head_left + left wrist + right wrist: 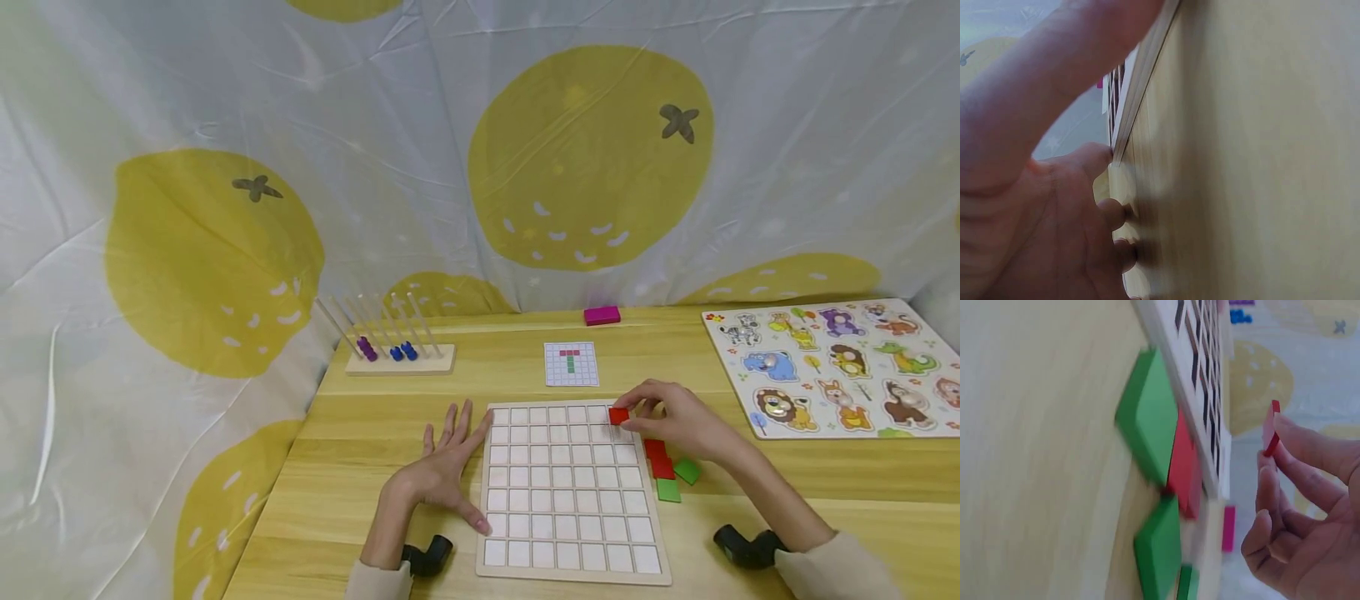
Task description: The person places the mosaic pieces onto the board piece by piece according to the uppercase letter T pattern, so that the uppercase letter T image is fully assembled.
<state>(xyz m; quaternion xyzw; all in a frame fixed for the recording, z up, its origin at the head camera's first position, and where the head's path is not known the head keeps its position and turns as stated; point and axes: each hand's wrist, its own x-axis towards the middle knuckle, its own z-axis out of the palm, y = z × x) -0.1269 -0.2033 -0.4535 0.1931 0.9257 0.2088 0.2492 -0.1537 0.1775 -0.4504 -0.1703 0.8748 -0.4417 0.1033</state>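
Over the pale wooden grid board [573, 576], at its far right corner, the right hand [671, 414] pinched a thin, square red tile [618, 416] that I judged light, stiff and best held by opposite edges, while the left hand [437, 477] lay spread wide against the board's left side.

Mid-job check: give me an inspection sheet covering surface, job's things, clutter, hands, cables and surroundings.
Surface: wood-grain table.
Job's things: gridded board; loose red tiles and green tiles beside its right edge; pattern card beyond its far edge.
Clutter: peg stand with purple beads and blue beads; magenta block; animal puzzle at right.
Hands: left hand, fingers spread, touches the board's left edge; right hand pinches a red tile at the far-right corner.
Cables: nothing seen.
Surroundings: lemon-print curtain behind.
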